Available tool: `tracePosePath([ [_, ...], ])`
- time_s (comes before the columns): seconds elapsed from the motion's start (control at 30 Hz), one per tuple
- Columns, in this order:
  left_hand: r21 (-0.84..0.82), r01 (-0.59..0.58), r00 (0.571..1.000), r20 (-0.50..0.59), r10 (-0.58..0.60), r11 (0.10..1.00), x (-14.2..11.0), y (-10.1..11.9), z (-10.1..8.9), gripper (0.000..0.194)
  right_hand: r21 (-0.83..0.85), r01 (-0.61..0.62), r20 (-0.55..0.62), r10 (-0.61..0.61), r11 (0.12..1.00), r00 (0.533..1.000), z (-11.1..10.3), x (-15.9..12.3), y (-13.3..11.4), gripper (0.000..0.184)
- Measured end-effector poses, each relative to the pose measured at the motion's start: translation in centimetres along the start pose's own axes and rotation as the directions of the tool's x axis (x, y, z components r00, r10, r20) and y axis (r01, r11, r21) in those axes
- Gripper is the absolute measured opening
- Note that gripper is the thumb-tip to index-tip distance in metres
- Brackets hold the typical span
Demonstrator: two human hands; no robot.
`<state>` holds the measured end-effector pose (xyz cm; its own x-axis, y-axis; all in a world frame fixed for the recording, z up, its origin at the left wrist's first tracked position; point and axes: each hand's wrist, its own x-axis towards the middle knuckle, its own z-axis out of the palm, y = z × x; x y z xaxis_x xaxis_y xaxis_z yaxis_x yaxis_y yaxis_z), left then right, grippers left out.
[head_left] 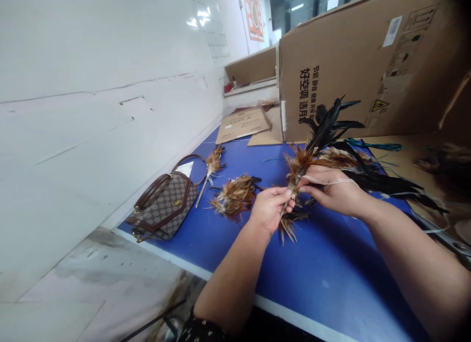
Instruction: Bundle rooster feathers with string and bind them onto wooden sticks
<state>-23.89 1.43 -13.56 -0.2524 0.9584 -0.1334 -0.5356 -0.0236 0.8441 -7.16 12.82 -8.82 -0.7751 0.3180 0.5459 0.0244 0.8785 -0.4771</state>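
Observation:
A feather bundle (300,160), with long black plumes at the top and reddish-brown feathers lower down, leans upright above the blue table (316,263). My left hand (271,207) is closed around its thin stem, thumb pressed just below the brown feathers. Close beside it, my right hand (327,190) pinches at the base of the feathers. A pale string (333,180) runs across the back of my right fingers; its end at the fingertips is hard to make out. Loose brown feathers (289,230) lie beneath my hands.
Left of my hands lie a brown feather pile (237,195), a smaller feather bundle on a stick (213,163) and a patterned handbag (167,204). Black feathers (390,182) spread to the right. Behind stands a large cardboard box (342,72), with flat cardboard (243,123) beside it.

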Motion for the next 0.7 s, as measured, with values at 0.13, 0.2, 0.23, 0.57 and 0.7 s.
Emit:
tracePosePath([
  [0.13, -0.034, 0.004, 1.000, -0.012, -0.005, 0.999, -0.1, 0.1, 0.0, 0.038, -0.041, 0.011, -0.033, -0.012, 0.999, 0.999, 0.5, 0.2, -0.2, 0.019],
  [0.2, -0.064, -0.010, 1.000, -0.007, 0.009, 0.998, -0.1, 0.2, 0.1, 0.035, -0.057, 0.000, -0.056, -0.003, 0.998, 0.998, 0.8, 0.2, -0.2, 0.021],
  [0.23, -0.076, -0.018, 1.000, -0.004, 0.018, 0.997, -0.1, 0.2, 0.2, 0.034, -0.061, -0.008, -0.067, 0.004, 0.998, 0.998, 0.9, 0.2, -0.3, 0.022],
  [0.57, -0.170, -0.150, 0.984, -0.126, 0.129, 0.974, 0.0, 0.9, 0.2, 0.032, 0.225, -0.203, -0.372, 0.276, 0.953, 0.886, 1.5, 0.4, -1.6, 0.034],
  [0.7, -0.192, -0.174, 0.978, -0.153, 0.145, 0.966, 0.1, 1.3, 0.0, 0.032, 0.433, -0.299, -0.443, 0.490, 0.850, 0.750, 1.3, 0.3, -0.8, 0.041],
])
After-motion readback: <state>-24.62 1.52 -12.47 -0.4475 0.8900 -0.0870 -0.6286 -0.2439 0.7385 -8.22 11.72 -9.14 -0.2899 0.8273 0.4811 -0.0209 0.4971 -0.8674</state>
